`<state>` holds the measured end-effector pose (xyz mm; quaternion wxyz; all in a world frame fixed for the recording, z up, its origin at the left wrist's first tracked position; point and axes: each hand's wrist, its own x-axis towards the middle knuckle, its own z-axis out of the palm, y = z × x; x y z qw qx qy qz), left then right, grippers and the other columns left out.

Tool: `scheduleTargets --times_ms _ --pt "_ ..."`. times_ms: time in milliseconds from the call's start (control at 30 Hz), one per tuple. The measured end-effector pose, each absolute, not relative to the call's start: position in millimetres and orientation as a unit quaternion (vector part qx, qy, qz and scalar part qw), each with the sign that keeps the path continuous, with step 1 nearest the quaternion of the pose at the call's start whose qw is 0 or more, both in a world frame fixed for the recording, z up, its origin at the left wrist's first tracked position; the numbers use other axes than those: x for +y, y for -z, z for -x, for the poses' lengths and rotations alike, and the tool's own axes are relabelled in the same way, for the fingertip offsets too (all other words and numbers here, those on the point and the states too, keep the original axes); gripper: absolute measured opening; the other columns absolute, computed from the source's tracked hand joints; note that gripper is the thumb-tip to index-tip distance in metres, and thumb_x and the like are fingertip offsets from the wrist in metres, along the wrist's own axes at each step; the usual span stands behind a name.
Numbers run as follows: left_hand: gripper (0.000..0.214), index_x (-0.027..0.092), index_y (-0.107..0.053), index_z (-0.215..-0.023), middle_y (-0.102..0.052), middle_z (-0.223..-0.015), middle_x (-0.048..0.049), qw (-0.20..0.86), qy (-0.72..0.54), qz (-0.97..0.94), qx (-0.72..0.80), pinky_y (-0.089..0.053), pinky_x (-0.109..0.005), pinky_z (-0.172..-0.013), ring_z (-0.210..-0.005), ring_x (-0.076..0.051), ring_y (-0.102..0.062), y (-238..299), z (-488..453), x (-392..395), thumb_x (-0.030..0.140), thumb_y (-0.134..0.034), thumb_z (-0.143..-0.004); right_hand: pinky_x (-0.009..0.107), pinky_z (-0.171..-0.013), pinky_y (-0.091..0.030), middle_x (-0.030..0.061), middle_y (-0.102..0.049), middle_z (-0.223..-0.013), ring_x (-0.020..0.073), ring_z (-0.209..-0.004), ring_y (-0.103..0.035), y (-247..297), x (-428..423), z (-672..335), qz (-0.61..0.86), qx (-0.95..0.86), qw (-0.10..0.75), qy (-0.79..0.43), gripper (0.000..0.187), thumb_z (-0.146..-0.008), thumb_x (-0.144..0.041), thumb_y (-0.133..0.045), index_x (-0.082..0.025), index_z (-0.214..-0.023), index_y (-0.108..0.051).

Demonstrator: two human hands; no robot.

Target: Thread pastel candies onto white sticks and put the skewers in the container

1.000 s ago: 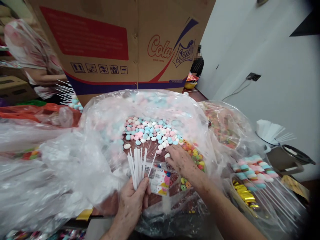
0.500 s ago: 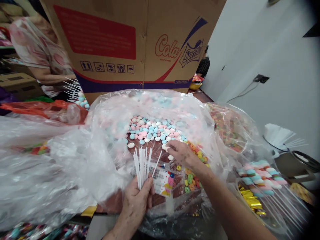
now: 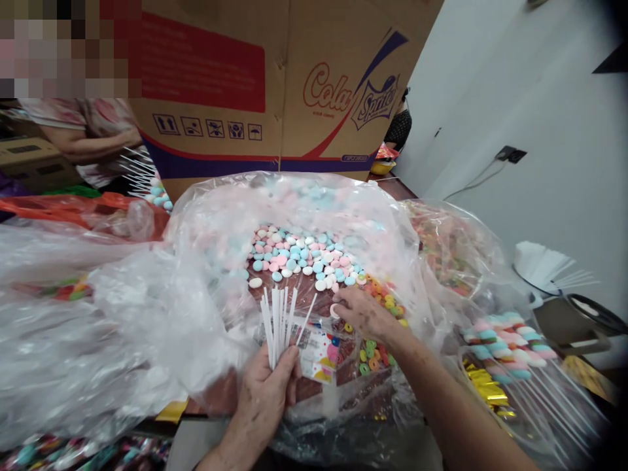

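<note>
My left hand (image 3: pixel 267 392) is closed round a fanned bunch of white sticks (image 3: pixel 279 327), their tips pointing away from me. To its right my right hand (image 3: pixel 366 314) reaches low over the table with fingers curled together, fingertips on a white round candy (image 3: pixel 335 311). Just beyond lies a heap of pink, blue and white round candies (image 3: pixel 294 254), spilling from a big clear plastic bag (image 3: pixel 206 216). Beneath and beside my right wrist are small coloured ring candies (image 3: pixel 375 356). A printed label (image 3: pixel 316 353) on clear plastic shows behind my left thumb.
A large cardboard box (image 3: pixel 275 85) stands behind the bag. Filled candy sticks (image 3: pixel 510 347) lie at right, near loose white sticks (image 3: pixel 552 268) and gold ties (image 3: pixel 485 386). Crumpled plastic (image 3: pixel 122 314) covers the left side. Another person's arm (image 3: pixel 93 145) shows at upper left.
My right hand has drawn slightly back and down, bringing its fingertips to the white candy. My left hand keeps the sticks nearly still.
</note>
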<state>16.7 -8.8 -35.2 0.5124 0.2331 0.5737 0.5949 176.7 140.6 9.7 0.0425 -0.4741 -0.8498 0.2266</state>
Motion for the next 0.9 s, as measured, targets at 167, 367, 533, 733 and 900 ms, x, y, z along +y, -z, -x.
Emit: scheduleTargets --times_ms 167,367,533,733,900 --pt "0.040 0.018 -0.058 -0.067 -0.054 -0.044 0.0076 0.512 -0.596 -0.231 0.574 -0.024 -0.016 -0.030 -0.025 -0.004 -0.036 33 -17 -9 0.055 -0.074 -0.064 0.030 -0.077 -0.039 0.0073 -0.063 -0.090 0.0205 -0.088 -0.057 -8 121 -181 0.455 -0.881 0.007 -0.133 0.012 -0.093 -0.019 -0.051 -0.017 -0.085 -0.061" --pt "0.045 0.019 -0.056 -0.062 -0.047 -0.037 0.0083 0.504 -0.582 -0.250 0.588 -0.026 -0.017 -0.032 -0.027 -0.006 -0.037 30 -16 -10 0.060 -0.074 -0.066 0.029 -0.078 -0.041 0.0076 -0.065 -0.096 0.0213 -0.090 -0.058 -2 115 -175 0.453 -0.884 0.073 -0.090 0.013 -0.088 -0.010 -0.053 -0.017 -0.097 -0.059" --pt "0.048 0.019 -0.056 -0.060 -0.045 -0.034 0.0081 0.507 -0.570 -0.254 0.595 -0.025 -0.016 -0.034 -0.029 -0.006 -0.037 28 -16 -11 0.064 -0.072 -0.067 0.032 -0.083 -0.045 0.0118 -0.064 -0.104 0.0239 -0.096 -0.058 9 133 -165 0.431 -0.900 0.070 0.007 0.024 -0.087 -0.001 -0.050 -0.016 -0.100 -0.062" --pt "0.044 0.020 -0.057 -0.062 -0.046 -0.035 0.0091 0.504 -0.584 -0.241 0.589 -0.024 -0.016 -0.032 -0.027 -0.006 -0.035 31 -17 -10 0.060 -0.075 -0.064 0.033 -0.086 -0.048 0.0103 -0.067 -0.100 0.0231 -0.097 -0.061 23 132 -178 0.379 -0.921 0.088 -0.001 0.020 -0.094 -0.006 -0.048 -0.018 -0.095 -0.064" --pt "0.044 0.020 -0.056 -0.059 -0.045 -0.033 0.0080 0.507 -0.573 -0.250 0.593 -0.026 -0.016 -0.034 -0.028 -0.007 -0.037 29 -17 -11 0.059 -0.073 -0.068 0.036 -0.088 -0.048 0.0107 -0.071 -0.097 0.0244 -0.095 -0.063 28 130 -186 0.391 -0.909 0.143 -0.036 0.021 -0.096 -0.011 -0.046 -0.017 -0.096 -0.066"
